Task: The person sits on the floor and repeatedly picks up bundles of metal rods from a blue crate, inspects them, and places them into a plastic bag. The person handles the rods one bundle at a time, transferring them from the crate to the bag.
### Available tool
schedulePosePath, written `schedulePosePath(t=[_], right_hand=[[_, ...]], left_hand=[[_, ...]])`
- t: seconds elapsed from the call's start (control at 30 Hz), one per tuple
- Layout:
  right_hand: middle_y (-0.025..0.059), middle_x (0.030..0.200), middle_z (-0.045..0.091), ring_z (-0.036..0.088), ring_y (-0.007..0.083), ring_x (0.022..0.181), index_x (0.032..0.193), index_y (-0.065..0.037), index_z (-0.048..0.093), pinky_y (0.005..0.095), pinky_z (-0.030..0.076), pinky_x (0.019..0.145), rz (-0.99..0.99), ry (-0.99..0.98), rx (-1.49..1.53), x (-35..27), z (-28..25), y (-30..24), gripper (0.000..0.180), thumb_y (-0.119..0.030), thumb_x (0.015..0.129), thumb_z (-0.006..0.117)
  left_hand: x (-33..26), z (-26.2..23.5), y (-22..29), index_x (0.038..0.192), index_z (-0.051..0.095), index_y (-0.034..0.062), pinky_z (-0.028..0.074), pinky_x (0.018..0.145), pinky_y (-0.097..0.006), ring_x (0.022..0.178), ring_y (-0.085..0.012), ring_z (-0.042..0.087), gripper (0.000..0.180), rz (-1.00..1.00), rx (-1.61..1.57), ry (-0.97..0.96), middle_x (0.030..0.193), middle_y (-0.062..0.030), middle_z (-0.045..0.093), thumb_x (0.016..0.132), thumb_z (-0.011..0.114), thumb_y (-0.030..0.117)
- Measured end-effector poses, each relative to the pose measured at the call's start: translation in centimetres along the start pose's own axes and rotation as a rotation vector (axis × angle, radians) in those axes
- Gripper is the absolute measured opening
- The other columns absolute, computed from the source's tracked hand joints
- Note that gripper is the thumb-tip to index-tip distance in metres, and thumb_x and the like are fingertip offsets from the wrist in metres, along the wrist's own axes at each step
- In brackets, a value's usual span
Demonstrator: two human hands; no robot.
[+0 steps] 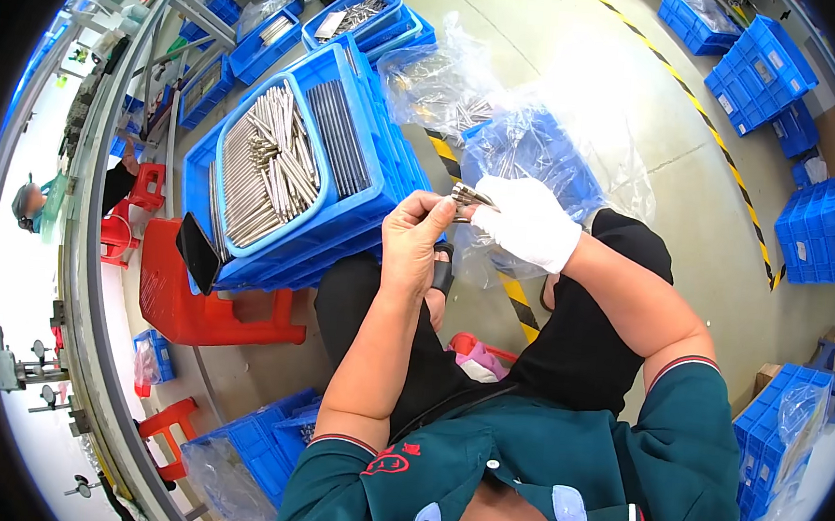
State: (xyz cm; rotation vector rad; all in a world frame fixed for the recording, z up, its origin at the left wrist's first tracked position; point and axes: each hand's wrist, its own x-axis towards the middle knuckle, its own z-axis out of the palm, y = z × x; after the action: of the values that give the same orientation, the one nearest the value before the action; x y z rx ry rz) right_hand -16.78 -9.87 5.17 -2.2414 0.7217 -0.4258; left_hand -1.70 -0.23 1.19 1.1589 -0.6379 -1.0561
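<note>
In front of my lap both hands meet on a few short metal rods (pixel 466 198). My bare left hand (pixel 414 229) pinches them between thumb and fingers. My right hand (pixel 528 226), in a white glove, is closed around their other side; the glove and fingers hide most of their length. To the left stands a light blue tray (pixel 321 171) heaped with silvery metal rods (pixel 268 158), resting on a larger blue crate (pixel 387 147). Beyond my right hand, a blue crate (pixel 565 164) lined with a transparent plastic bag (pixel 503 150) holds more metal pieces.
A red plastic stool (pixel 198 284) supports the left crates. A dark phone-like object (pixel 198 253) leans at the tray's corner. Blue crates (pixel 815 230) line the right side beyond yellow-black floor tape (pixel 734 166). A metal-framed bench (pixel 93 335) runs along the left, where another person (pixel 39 203) is visible.
</note>
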Motion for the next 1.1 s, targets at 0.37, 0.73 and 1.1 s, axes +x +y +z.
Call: schedulePosePath(t=[0.37,0.73,1.1], right_hand=[[0.0167,0.071,0.058,0.058,0.0352,0.069,0.087,-0.005,0.058,0.0414,0.044,0.062,0.014,0.025,-0.078,0.0,0.7,0.4,0.022,-0.027,0.086,0.055],[0.0171,0.071,0.058,0.058,0.0352,0.069,0.088,-0.005,0.058,0.0412,0.044,0.062,-0.042,-0.042,-0.052,-0.3,-0.3,0.3,0.022,-0.026,0.087,0.054],[0.0179,0.075,0.061,0.060,0.0367,0.074,0.090,-0.004,0.056,0.0440,0.046,0.065,0.001,-0.018,-0.016,0.1,0.2,1.0,0.028,-0.032,0.088,0.051]], left_hand=[[0.5,-0.4,-0.4,0.086,0.064,0.0055,0.038,0.058,-0.019,0.067,-0.0017,0.047,0.013,0.054,-0.009,-0.014,0.076,0.0032,0.060,0.087,0.066,0.018],[0.8,-1.1,-0.4,0.091,0.061,0.0067,0.043,0.064,-0.025,0.071,-0.0099,0.056,0.008,-0.353,-0.446,-0.156,0.085,-0.0051,0.066,0.087,0.064,0.013],[0.1,0.1,-1.3,0.088,0.065,0.0096,0.032,0.043,-0.013,0.067,0.0011,0.048,0.019,-0.037,-0.010,0.010,0.075,0.0048,0.059,0.085,0.068,0.028]])
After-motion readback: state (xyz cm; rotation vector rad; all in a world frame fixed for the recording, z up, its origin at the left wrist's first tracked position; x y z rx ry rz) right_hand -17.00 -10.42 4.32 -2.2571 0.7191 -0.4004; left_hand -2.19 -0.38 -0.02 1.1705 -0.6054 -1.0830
